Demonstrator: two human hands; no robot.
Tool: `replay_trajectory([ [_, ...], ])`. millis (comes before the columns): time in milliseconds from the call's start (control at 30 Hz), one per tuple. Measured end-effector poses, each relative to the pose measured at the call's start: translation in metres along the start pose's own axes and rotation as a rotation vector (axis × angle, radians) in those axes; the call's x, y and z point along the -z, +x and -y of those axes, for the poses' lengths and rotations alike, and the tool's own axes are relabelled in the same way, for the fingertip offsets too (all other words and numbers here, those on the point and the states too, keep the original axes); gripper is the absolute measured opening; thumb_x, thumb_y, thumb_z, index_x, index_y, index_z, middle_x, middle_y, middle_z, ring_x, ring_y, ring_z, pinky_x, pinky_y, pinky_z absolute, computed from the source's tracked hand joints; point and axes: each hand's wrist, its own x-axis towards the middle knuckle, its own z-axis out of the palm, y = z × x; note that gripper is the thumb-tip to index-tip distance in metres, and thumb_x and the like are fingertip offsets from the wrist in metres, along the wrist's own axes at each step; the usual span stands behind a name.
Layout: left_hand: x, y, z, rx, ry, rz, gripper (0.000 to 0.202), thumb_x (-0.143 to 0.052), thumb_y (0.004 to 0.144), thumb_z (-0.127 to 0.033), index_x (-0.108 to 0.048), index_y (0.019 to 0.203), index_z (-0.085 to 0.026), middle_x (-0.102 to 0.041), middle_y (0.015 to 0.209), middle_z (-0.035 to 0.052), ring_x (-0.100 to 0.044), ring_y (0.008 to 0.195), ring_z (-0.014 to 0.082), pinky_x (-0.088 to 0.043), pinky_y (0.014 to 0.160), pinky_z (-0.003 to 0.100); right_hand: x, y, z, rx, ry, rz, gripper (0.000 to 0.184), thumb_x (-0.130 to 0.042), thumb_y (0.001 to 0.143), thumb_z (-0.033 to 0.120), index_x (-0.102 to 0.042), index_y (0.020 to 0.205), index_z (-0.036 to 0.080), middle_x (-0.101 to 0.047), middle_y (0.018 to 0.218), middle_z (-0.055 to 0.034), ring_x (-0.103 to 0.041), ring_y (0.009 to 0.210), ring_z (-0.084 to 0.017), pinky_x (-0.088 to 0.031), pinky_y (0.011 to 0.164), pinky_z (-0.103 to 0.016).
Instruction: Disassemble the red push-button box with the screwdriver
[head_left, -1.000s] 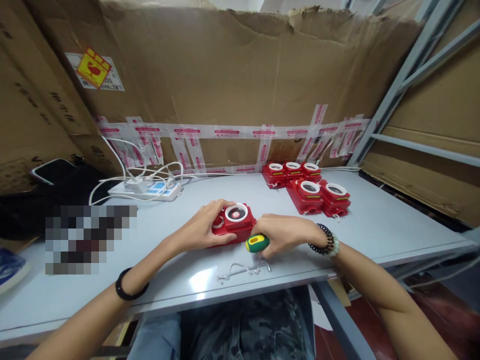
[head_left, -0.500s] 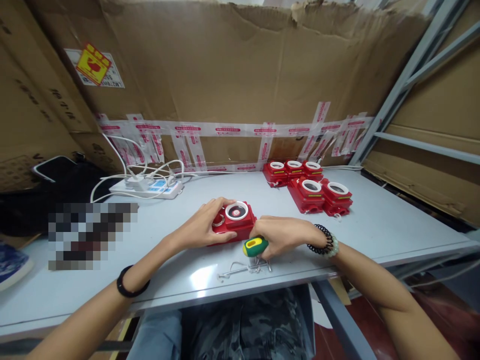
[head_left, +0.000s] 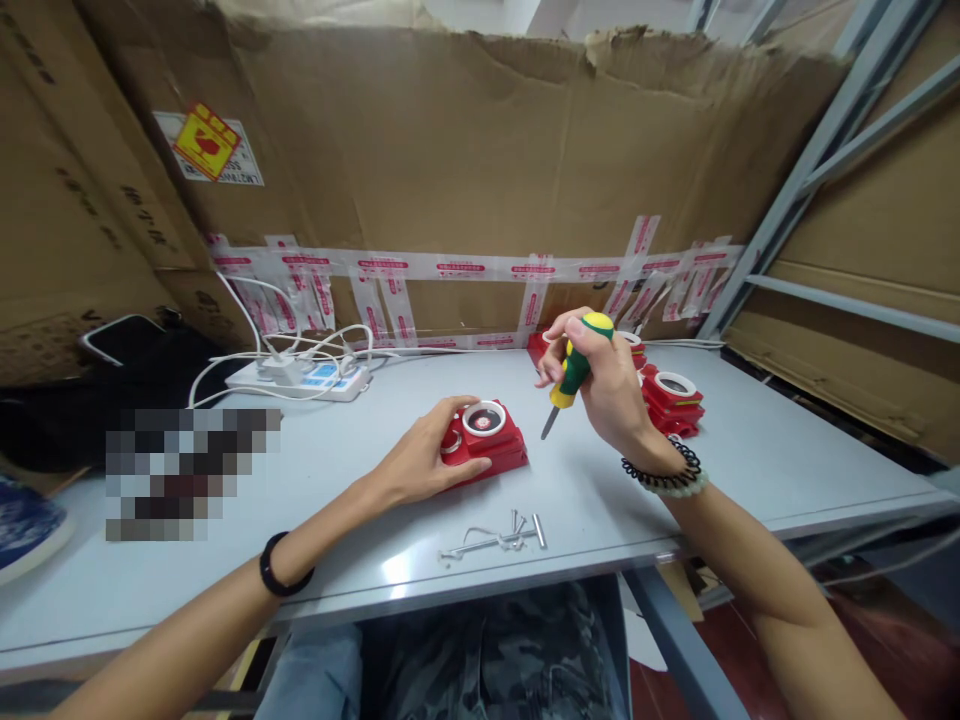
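Observation:
A red box-shaped device (head_left: 504,447) with a white ring round a dark window lies on the table. My left hand (head_left: 429,450) grips it from the left, thumb along the near side and fingers over the far side. To its right, my right hand (head_left: 600,375) is raised above the table, closed round the handle of a green and yellow screwdriver (head_left: 575,370). The screwdriver's blade points down and left, apart from the device. Near the table's front edge lie several loose screws and a thin metal T-shaped tool (head_left: 487,543).
More red devices (head_left: 673,402) stand at the back right, partly behind my right hand. A white power strip (head_left: 330,380) with tangled cables is at the back left. A large cardboard box (head_left: 450,150) walls off the rear; a grey metal frame (head_left: 787,220) rises at right.
My right hand has lifted the screwdriver up and to the right, and its tip now points downward. The loose metal parts are uncovered. My left hand still holds the device.

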Motion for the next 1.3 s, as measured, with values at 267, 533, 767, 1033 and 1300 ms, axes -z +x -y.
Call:
replay_trajectory([
  [267,0.017,0.002,-0.002,0.267,0.336,-0.066,0.066,-0.035,0.091,-0.058,-0.019,0.148,-0.029,-0.054,0.119,0.0126,-0.063,0.092,0.0303,-0.048,0.083,0.05,0.007,-0.002,-0.009,0.069,-0.476,0.081,0.039,-0.05,0.088,0.046,-0.053,0.063,0.017,-0.044,0.058,0.0038,-0.042,0.053,-0.008,-0.034,0.049,-0.023],
  [533,0.053,0.0,0.0,0.052,0.085,0.083,0.074,-0.057,0.083,-0.054,-0.022,0.146,-0.038,-0.035,0.144,0.0078,-0.055,0.11,0.0263,-0.053,0.086,0.041,0.009,0.001,-0.014,0.003,-0.23,0.017,0.034,-0.063,0.08,0.045,-0.051,0.064,0.017,-0.05,0.055,0.0049,-0.053,0.039,-0.009,-0.04,0.034,-0.021],
  [767,0.037,0.014,0.022,-0.055,0.034,0.286,0.109,-0.078,0.063,-0.052,-0.013,0.148,-0.031,-0.017,0.156,0.0081,-0.024,0.141,0.0329,-0.024,0.115,0.051,-0.009,-0.009,-0.017,-0.028,-0.241,0.096,0.027,-0.067,0.077,0.037,-0.053,0.066,0.016,-0.053,0.052,0.0055,-0.053,0.041,-0.008,-0.042,0.036,-0.018],
  [1033,0.027,0.014,0.026,-0.062,-0.024,0.215,0.104,-0.079,0.061,-0.049,-0.021,0.144,-0.027,-0.03,0.148,0.0107,-0.036,0.134,0.0325,-0.032,0.112,0.048,-0.008,-0.012,-0.015,-0.001,-0.296,0.105,0.018,-0.067,0.077,0.027,-0.055,0.068,0.017,-0.052,0.055,0.0055,-0.052,0.046,-0.007,-0.041,0.041,-0.019],
  [1300,0.023,0.015,0.027,-0.081,0.02,0.171,0.103,-0.079,0.062,-0.05,-0.021,0.143,-0.026,-0.033,0.144,0.0124,-0.037,0.132,0.0337,-0.032,0.11,0.05,-0.007,-0.012,-0.013,0.016,-0.36,0.102,0.018,-0.065,0.079,0.029,-0.055,0.068,0.017,-0.05,0.056,0.0054,-0.048,0.047,-0.007,-0.036,0.043,-0.021],
])
